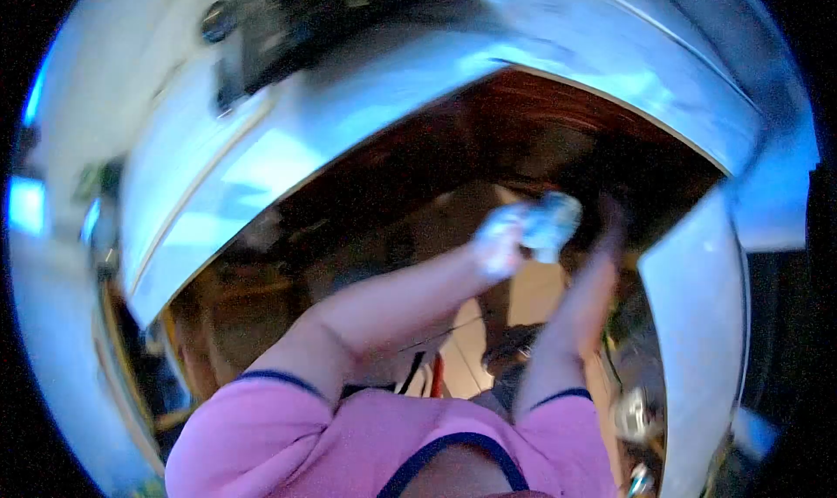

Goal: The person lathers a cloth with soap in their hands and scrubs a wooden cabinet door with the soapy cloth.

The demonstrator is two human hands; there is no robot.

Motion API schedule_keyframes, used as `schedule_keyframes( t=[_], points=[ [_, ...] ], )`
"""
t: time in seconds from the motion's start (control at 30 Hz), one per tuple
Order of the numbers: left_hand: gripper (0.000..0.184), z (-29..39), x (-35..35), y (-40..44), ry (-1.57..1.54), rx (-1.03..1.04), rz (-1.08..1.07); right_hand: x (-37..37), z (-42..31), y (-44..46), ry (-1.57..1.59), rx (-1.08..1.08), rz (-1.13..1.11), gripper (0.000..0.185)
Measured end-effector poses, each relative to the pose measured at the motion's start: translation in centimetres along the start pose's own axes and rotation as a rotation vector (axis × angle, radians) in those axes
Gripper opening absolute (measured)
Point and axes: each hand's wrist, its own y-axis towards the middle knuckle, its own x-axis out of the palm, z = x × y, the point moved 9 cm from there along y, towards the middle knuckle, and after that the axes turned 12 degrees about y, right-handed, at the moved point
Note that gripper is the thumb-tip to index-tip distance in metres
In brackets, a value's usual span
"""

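Observation:
My left hand reaches out in front of me at the middle of the view. It is brightly lit and smeared by motion. Its fingers appear closed on a pale blue and white thing, perhaps cloth or plastic, too blurred to name. My right hand is stretched forward to the right of it, in dark shadow. Its fingers are blurred, and whether they hold anything is hidden. Both hands are over the dark brown surface below the pale edge.
A pale, shiny counter-like surface curves around the front and sides. A black object stands on it at the upper left. Light floor shows below my arms. A round silvery thing is at the lower right.

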Motion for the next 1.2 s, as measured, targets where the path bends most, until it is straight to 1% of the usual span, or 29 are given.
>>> schedule_keyframes(
  t=[0.03, 0.1, 0.13, 0.2, 0.27, 0.33, 0.37, 0.4, 0.47, 0.5, 0.53, 0.57, 0.6, 0.67, 0.7, 0.73, 0.77, 0.8, 0.83, 0.87, 0.9, 0.93, 0.97, 1.0, 1.07, 1.1, 1.13, 1.17, 1.2],
  points=[
    [0.024, -0.5, -1.1, -0.4, -0.03, 0.019, 0.025, -0.3, 0.3, 0.3, 0.043, 0.094, -0.005, 0.041],
    [0.022, -1.3, -2.9, 0.5, 0.014, -0.038, 0.218, 0.1, 1.0, -0.2, 0.122, 0.25, -0.009, 0.043],
    [0.02, -2.1, -3.8, 0.1, 0.068, -0.128, 0.415, 0.1, 1.6, -1.0, 0.155, 0.336, 0.001, 0.043],
    [0.022, -2.0, -4.0, 0.2, 0.106, -0.106, 0.477, 1.3, 3.6, -3.6, 0.242, 0.525, -0.004, 0.045],
    [0.028, -0.9, -4.2, 0.6, 0.209, 0.052, 0.307, 3.8, 5.6, -7.6, 0.348, 0.783, -0.094, 0.046],
    [0.027, -1.7, -4.8, 0.3, -0.107, -0.008, 0.369, 7.6, 6.9, -12.4, 0.359, 1.031, -0.26, 0.048],
    [0.029, -1.1, -4.8, -0.5, -0.219, -0.021, 0.434, 10.7, 4.9, -16.5, 0.353, 0.856, 0.259, 0.048],
    [0.031, -0.1, -5.1, -2.0, -0.181, -0.016, 0.572, 13.6, 4.0, -19.3, 0.182, 0.811, 0.308, 0.05],
    [0.033, -0.1, -6.6, -4.9, -0.033, 0.071, 0.684, 18.1, 3.3, -24.4, 0.14, 0.783, 0.11, 0.051],
    [0.035, -0.2, -7.7, -6.5, 0.02, 0.122, 0.741, 22.1, 0.8, -28.4, -0.013, 0.735, 0.004, 0.053],
    [0.032, -0.8, -9.1, -6.7, 0.251, 0.079, 0.744, 25.2, -1.6, -32.2, -0.16, 0.69, -0.109, 0.055],
    [0.033, -1.7, -11.5, -5.7, 0.481, 0.033, 0.761, 22.6, -0.1, -32.9, -0.281, 0.706, -0.08, 0.056],
    [0.025, -0.6, -10.1, -7.6, 0.57, 0.06, 0.77, 19.4, 1.1, -33.2, -0.407, 0.706, -0.053, 0.058],
    [0.011, 2.0, -5.8, -11.7, 0.752, 0.158, 0.813, 20.0, 0.2, -36.2, -0.126, 0.684, -0.138, 0.059],
    [0.01, 3.2, -3.1, -13.1, 0.862, 0.239, 0.832, 20.0, -1.2, -37.3, -0.193, 0.624, -0.152, 0.059],
    [0.007, 5.7, -0.3, -14.7, 1.144, 0.503, 0.839, 20.5, -2.2, -38.7, -0.234, 0.582, -0.173, 0.059],
    [0.007, 7.9, 3.3, -17.3, 1.425, 0.777, 0.899, 21.1, -3.1, -40.0, -0.275, 0.54, -0.192, 0.059],
    [0.009, 8.0, 4.1, -17.5, 1.356, 0.665, 0.81, 20.3, -2.6, -41.3, -0.266, 0.674, -0.069, 0.056],
    [0.012, 6.8, 3.7, -17.2, 0.914, 0.227, 0.646, 20.1, -2.1, -42.6, -0.272, 0.749, -0.02, 0.055],
    [0.02, 5.0, 4.0, -16.9, 0.617, 0.332, 0.391, 20.0, -1.8, -43.9, -0.277, 0.824, 0.03, 0.054],
    [0.028, 2.9, 4.4, -16.8, 0.302, 0.358, 0.135, 22.5, -1.1, -45.3, -0.066, 0.877, -0.16, 0.053],
    [0.032, 2.6, 6.9, -20.0, -0.159, 0.019, 0.218, 24.1, -1.4, -46.2, 0.146, 0.921, -0.341, 0.053],
    [0.032, 1.6, 6.6, -20.1, -0.246, -0.065, 0.19, 17.2, 2.0, -41.9, 0.803, 1.089, -0.264, 0.052],
    [0.031, -0.3, 5.7, -19.7, -0.327, -0.157, 0.153, 17.6, 2.0, -41.4, 0.792, 1.095, -0.275, 0.052],
    [0.028, -1.8, 5.0, -18.7, -0.408, -0.135, -0.141, 19.2, 1.1, -40.5, 0.604, 1.093, -0.444, 0.049],
    [0.025, -0.4, 7.6, -19.6, -0.57, -0.048, -0.498, 19.7, 0.2, -40.7, 0.514, 1.083, -0.512, 0.048],
    [0.022, 0.7, 6.1, -20.8, -0.272, -0.011, -0.127, 20.4, -1.1, -40.9, 0.425, 1.064, -0.574, 0.046],
    [0.018, 2.1, 4.7, -23.4, 0.068, -0.089, 0.228, 21.2, -2.6, -40.9, 0.336, 1.036, -0.633, 0.045],
    [0.017, 0.8, 1.0, -23.1, 0.177, -0.209, 0.421, 22.4, -4.2, -40.9, 0.245, 1.007, -0.692, 0.044]
  ],
)
